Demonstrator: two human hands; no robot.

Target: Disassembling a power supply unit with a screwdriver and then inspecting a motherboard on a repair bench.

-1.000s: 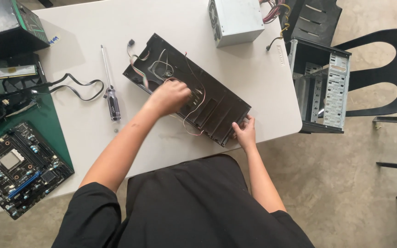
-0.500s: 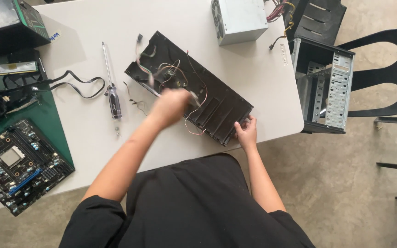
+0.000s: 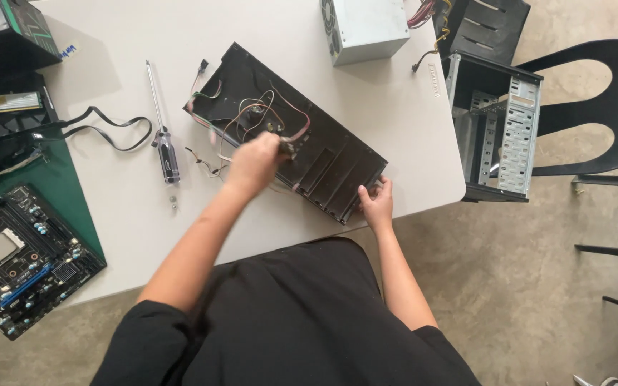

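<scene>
A black computer front panel [image 3: 323,154] lies inner side up on the white table [image 3: 109,214], with thin coloured wires [image 3: 252,114] looped across it. My left hand [image 3: 255,163] is blurred over the panel's middle, fingers curled around the wires or a small part there. My right hand [image 3: 377,204] grips the panel's near right corner at the table edge.
A long screwdriver [image 3: 162,136] lies left of the panel with small screws by it. A motherboard [image 3: 19,261] sits on a green mat at left. A grey power supply [image 3: 363,28] is at the back. An empty computer case [image 3: 495,125] and a black chair [image 3: 595,107] stand right.
My left hand has shifted across the panel's middle among the wires, moving fast. The panel has turned slightly. My right hand stays on the corner.
</scene>
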